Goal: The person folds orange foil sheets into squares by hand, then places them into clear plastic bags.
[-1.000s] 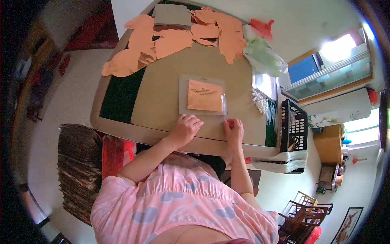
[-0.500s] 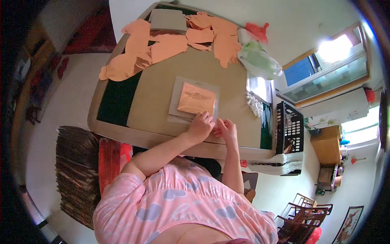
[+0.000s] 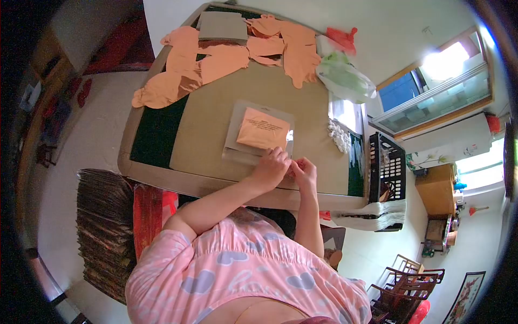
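A clear plastic bag (image 3: 229,154) lies on the tabletop mat in front of me. In it are a grey card (image 3: 233,133) and a folded rose-gold foil sheet (image 3: 262,129) with small dark print. My left hand (image 3: 271,167) is closed at the bag's lower right edge, its fingertips on the plastic. Close beside it, my right hand (image 3: 304,174) has thumb and fingers pinched together near the bag's corner. Whatever lies between those fingers is too small or hidden to make out.
Flat rose-gold foil balloons (image 3: 224,62) and a stack of grey cards (image 3: 223,27) lie along the table's far side. At the right are white coiled pieces (image 3: 339,136), pale straws (image 3: 355,151), a green-white plastic bag (image 3: 345,78) and a black crate (image 3: 387,167).
The bag and both hands appear slightly farther right in view. My right-hand fingers have drawn into a tighter pinch, while the left hand stays at the bag's edge.
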The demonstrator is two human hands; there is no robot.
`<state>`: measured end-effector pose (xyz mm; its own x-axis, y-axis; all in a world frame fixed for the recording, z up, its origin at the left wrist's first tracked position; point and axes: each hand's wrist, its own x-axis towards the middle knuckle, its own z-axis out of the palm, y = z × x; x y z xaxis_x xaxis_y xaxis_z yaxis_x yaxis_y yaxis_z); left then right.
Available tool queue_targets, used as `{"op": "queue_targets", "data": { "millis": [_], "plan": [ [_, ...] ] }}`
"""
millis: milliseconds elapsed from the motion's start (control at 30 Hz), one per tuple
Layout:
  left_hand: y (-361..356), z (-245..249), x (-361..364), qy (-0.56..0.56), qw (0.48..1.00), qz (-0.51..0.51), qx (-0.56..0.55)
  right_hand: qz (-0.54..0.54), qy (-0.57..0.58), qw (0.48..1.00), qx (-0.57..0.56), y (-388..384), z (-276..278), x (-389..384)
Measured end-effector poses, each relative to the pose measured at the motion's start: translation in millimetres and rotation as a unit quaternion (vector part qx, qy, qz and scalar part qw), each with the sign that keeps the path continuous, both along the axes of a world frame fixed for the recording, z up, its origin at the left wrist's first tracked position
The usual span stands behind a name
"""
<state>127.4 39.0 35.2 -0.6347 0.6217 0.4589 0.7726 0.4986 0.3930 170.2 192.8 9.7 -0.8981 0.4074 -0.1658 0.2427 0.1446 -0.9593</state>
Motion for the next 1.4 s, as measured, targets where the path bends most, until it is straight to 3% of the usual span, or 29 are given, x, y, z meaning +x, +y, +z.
{"op": "queue_targets", "data": {
  "millis": [100,200,233,300,367,400,433,467,500,533,600,667,733,833,900,967,1100,1133,1200,1233,1267,1333,1400],
  "plan": [
    [5,-2,2,0.011,0.999,0.016,-0.04,0.003,-0.001,0.999,0.049,-1,5,5],
    [2,-4,2,0.01,1.0,-0.004,0.03,-0.007,0.006,0.997,0.078,-1,2,9],
    [0,-10,1,-0.082,0.992,-0.008,0.098,-0.024,-0.002,0.998,0.063,-2,9,12],
    [-11,-27,-5,-0.258,0.938,-0.015,0.231,-0.056,-0.016,0.998,0.031,-6,26,16],
    [-61,-3,-23,-0.474,0.745,-0.031,0.468,-0.042,-0.009,0.999,-0.02,2,25,20],
    [-101,20,-34,-0.46,0.79,0.085,0.397,-0.035,-0.007,0.998,-0.047,7,23,23],
    [-134,16,-50,-0.446,0.746,0.13,0.477,-0.029,-0.02,0.999,-0.031,12,21,25],
    [-180,20,-60,-0.238,0.834,0.31,0.389,-0.023,-0.034,0.999,-0.015,18,19,27],
    [-215,40,-65,-0.125,0.826,0.407,0.37,-0.018,-0.047,0.999,0.002,19,18,27],
    [-261,27,-77,-0.047,0.808,0.503,0.303,-0.022,-0.041,0.999,-0.009,14,25,27],
    [-367,-46,-118,0.041,0.808,0.577,0.109,-0.021,-0.046,0.999,-0.009,15,22,27],
    [-398,-44,-119,0.028,0.819,0.573,-0.01,-0.024,-0.028,0.999,-0.008,16,20,25],
    [-416,-16,-103,-0.131,0.818,0.531,-0.178,-0.035,0.007,0.999,-0.007,17,18,30],
    [-389,43,-88,-0.184,0.782,0.595,-0.036,-0.011,0.01,0.998,-0.059,11,35,36],
    [-386,41,-75,-0.217,0.842,0.482,0.112,0.006,-0.013,1.0,-0.022,27,20,38],
    [-393,27,-80,-0.207,0.853,0.451,0.159,0.023,-0.015,0.999,0.022,37,12,41],
    [-407,-1,-102,-0.059,0.838,0.542,0.034,0.05,0.011,0.994,0.096,36,2,41],
    [-390,6,-102,-0.01,0.836,0.549,-0.001,0.05,0.014,0.993,0.11,33,-2,40],
    [-302,59,-70,-0.043,0.844,0.532,0.047,0.044,0.004,0.964,0.262,11,23,46],
    [-291,25,-83,-0.005,0.869,0.472,0.149,0.042,0.009,0.941,0.335,2,32,42],
    [-256,34,-78,-0.122,0.869,0.431,0.209,0.052,0.021,0.921,0.386,2,30,42],
    [-194,8,-79,-0.102,0.932,0.297,0.181,0.063,0.06,0.887,0.453,7,28,40],
    [-136,14,-60,-0.109,0.99,0.034,0.084,0.06,0.126,0.884,0.447,8,27,37]
  ]
}}
